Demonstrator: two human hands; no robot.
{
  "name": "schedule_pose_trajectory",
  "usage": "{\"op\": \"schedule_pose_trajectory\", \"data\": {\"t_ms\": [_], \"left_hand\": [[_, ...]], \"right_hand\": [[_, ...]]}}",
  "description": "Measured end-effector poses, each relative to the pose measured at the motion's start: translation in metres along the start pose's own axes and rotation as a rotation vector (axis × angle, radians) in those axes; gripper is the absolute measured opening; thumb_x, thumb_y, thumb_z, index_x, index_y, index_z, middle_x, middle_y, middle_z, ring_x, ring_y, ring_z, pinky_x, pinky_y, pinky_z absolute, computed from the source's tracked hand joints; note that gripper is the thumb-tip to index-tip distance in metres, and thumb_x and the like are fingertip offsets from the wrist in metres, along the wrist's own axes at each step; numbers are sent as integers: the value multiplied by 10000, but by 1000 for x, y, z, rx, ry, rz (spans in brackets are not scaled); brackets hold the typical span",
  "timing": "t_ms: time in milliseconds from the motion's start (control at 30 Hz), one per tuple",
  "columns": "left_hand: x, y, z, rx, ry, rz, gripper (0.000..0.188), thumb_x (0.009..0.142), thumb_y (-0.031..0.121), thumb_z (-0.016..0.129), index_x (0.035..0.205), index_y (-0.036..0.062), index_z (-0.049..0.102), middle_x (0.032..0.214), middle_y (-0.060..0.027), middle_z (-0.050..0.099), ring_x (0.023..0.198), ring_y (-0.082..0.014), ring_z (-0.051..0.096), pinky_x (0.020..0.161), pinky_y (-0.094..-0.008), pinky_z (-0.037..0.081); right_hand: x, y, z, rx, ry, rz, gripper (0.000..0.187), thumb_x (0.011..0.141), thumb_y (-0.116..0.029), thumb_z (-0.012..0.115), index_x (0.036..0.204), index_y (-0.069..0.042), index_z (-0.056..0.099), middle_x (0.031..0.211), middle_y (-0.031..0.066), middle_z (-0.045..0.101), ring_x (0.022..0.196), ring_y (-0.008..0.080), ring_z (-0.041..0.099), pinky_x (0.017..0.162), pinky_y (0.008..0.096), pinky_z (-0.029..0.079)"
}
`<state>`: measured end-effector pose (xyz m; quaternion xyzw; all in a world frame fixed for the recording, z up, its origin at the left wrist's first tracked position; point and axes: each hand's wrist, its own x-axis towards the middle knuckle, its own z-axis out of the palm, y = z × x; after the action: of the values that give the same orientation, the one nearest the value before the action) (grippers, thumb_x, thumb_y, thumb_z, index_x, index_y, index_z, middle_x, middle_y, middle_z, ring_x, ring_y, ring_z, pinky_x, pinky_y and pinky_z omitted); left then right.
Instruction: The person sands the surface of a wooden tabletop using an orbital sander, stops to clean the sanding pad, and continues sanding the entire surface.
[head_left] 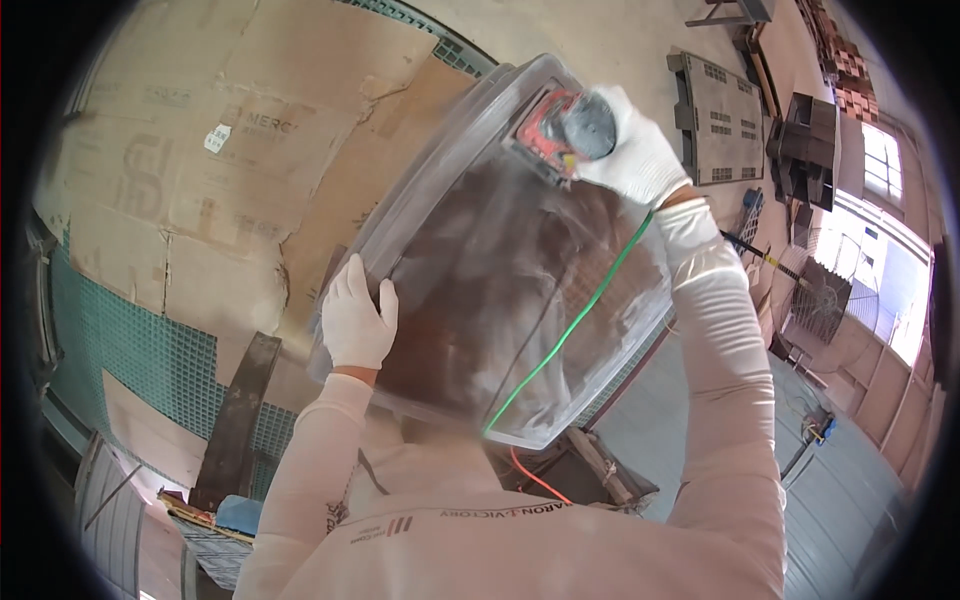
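Note:
A large dark brown panel with a raised grey rim (pixel 460 250) lies tilted in front of me, streaked with pale dust. Wrapped round a red and black power sander (pixel 548 138), my white-gloved right hand (pixel 640 150) keeps it at the far right part of the panel, by the rim. The sander's pad is hidden beneath its body. My left hand (pixel 358 318), also gloved in white, rests on the panel's left rim with its fingers stretched and thumb apart. A green cord (pixel 580 318) crosses the panel from near my right wrist to its near edge.
Flattened cardboard sheets (pixel 230 190) cover a green grating (pixel 120 310) to the left, with a dark board (pixel 238 415) across it. An orange cord (pixel 537 474) emerges below the panel. A pallet (pixel 720 120) and stacked dark items (pixel 805 150) stand at the far right.

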<state>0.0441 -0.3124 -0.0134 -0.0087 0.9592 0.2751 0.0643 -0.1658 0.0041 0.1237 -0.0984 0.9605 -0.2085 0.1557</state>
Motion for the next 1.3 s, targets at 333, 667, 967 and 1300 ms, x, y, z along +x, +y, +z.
{"op": "schedule_pose_trajectory", "data": {"t_ms": [333, 667, 967, 1300], "left_hand": [[-4, 0, -5, 7, -25, -2, 578, 918, 254, 629, 1369, -52, 437, 1168, -261, 601, 1069, -430, 586, 911, -499, 483], [-4, -2, -4, 28, 0, 14, 581, 916, 252, 627, 1373, -55, 441, 1177, -267, 601, 1064, -433, 588, 916, -497, 481], [-1, 3, -7, 2, 6, 16, 579, 915, 250, 629, 1373, -52, 445, 1175, -268, 605, 1063, -437, 591, 918, -494, 482], [-2, 3, -9, 24, 22, 6, 567, 915, 253, 629, 1361, -50, 454, 1158, -264, 611, 1049, -431, 598, 905, -493, 485]], "right_hand": [[-4, 4, -1, -60, -82, -203, 726, 664, -248, 824, 1309, -169, 501, 1149, 189, 634, 1035, 409, 642, 889, 449, 545], [-13, -30, 9, -57, -310, -286, 629, 714, -201, 759, 1286, -182, 497, 1093, 186, 617, 977, 416, 657, 859, 469, 555], [13, 21, -21, -56, -93, -190, 702, 663, -228, 825, 1291, -134, 524, 1088, 189, 683, 994, 389, 677, 867, 423, 560], [-9, -39, 9, -110, -259, -228, 738, 657, -165, 833, 1320, -110, 514, 1220, 148, 614, 1072, 372, 642, 921, 411, 547]]}}
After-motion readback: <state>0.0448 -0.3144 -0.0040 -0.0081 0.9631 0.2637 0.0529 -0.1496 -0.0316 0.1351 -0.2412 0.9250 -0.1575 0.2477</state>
